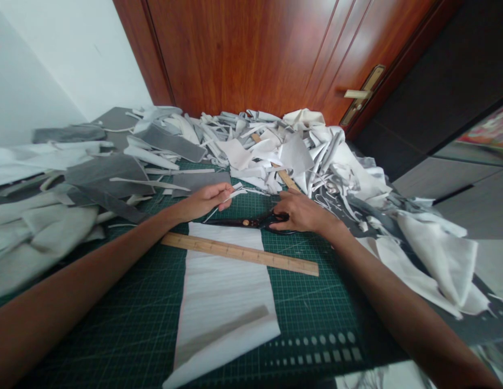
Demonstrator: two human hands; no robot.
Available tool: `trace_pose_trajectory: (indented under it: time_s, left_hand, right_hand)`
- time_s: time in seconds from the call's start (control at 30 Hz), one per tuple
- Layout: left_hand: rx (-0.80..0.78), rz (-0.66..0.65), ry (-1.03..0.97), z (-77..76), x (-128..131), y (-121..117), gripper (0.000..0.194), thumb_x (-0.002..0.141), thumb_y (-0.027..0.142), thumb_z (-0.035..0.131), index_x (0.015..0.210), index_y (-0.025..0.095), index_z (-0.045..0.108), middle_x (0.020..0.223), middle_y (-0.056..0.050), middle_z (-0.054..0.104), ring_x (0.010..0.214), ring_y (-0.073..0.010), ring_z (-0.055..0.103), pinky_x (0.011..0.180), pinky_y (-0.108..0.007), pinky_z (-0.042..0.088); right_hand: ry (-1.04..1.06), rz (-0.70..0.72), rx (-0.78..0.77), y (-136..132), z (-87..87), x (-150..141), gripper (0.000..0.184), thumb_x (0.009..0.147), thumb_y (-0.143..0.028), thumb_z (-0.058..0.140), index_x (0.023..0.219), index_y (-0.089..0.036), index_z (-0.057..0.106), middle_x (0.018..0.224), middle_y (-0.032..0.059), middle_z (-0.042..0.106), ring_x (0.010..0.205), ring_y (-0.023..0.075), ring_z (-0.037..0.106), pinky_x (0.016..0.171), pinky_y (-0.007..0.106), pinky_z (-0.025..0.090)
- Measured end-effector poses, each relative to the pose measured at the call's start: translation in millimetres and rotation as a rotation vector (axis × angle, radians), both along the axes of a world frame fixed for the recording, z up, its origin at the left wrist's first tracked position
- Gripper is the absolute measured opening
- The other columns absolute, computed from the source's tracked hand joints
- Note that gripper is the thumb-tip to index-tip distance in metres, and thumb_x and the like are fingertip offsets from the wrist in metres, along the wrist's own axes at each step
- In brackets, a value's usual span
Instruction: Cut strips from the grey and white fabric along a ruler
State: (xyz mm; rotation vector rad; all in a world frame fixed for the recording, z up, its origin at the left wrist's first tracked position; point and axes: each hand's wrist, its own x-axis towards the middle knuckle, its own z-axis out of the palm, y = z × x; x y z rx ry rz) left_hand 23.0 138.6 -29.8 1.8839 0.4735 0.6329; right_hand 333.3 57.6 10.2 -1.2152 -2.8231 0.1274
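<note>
Closed around a thin white fabric strip (pixel 237 193), my left hand (pixel 214 199) hovers over the far middle of the green cutting mat (pixel 316 308). On the right, my right hand (pixel 299 212) has its fingers at the handles of black scissors (pixel 246 222), whose blades point left along the far edge of a white fabric piece (pixel 222 292). A wooden ruler (pixel 243 253) lies across that fabric, slightly slanted. The fabric's near end is folded over.
White and grey fabric scraps (pixel 292 154) are heaped at the back, left and right. A second wooden ruler (pixel 289 179) is partly buried in them. Behind stands a brown wooden door (pixel 243 54) with a metal handle (pixel 359 94).
</note>
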Motion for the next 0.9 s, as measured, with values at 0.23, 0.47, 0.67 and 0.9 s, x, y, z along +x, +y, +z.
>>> trace_pose_trajectory:
  time_s: [0.23,0.47,0.67,0.9]
  left_hand:
    - [-0.096,0.012,-0.088,-3.7,0.3,2.3,0.052,0.100,0.070,0.064,0.092,0.020,0.054,0.065,0.006,0.046,0.060,-0.0124,0.042,0.059,-0.027,0.036]
    - [-0.162,0.022,-0.162,-7.4,0.8,5.0,0.051,0.099,0.068,0.068,0.091,0.019,0.054,0.064,0.006,0.045,0.058,-0.0117,0.040,0.058,-0.026,0.035]
    - [-0.271,0.065,-0.251,-6.1,4.2,4.3,0.055,0.090,0.067,0.080,0.089,0.019,0.052,0.061,0.008,0.042,0.055,-0.0094,0.037,0.054,-0.023,0.031]
    - [-0.343,0.100,-0.286,-0.1,6.3,-0.2,0.053,0.087,0.060,0.087,0.092,0.018,0.055,0.060,0.009,0.042,0.054,-0.0082,0.039,0.053,-0.020,0.032]
  right_hand:
    - [0.009,0.002,-0.008,0.3,0.3,0.1,0.039,0.096,-0.050,0.075,0.073,-0.019,0.069,0.074,0.0030,0.058,0.084,0.0227,0.052,0.087,0.039,0.035]
    - [-0.001,-0.015,0.002,-0.5,0.3,-1.1,0.039,0.096,-0.050,0.074,0.073,-0.020,0.071,0.074,0.0032,0.058,0.081,0.0227,0.051,0.086,0.040,0.035]
    - [-0.022,-0.032,0.037,-5.3,4.1,-5.8,0.039,0.095,-0.051,0.071,0.070,-0.021,0.070,0.067,0.0023,0.057,0.083,0.0248,0.052,0.089,0.044,0.036]
    - [-0.012,-0.051,0.043,-7.1,1.8,-5.9,0.040,0.093,-0.053,0.070,0.069,-0.021,0.068,0.068,0.0027,0.061,0.084,0.0249,0.052,0.091,0.046,0.034]
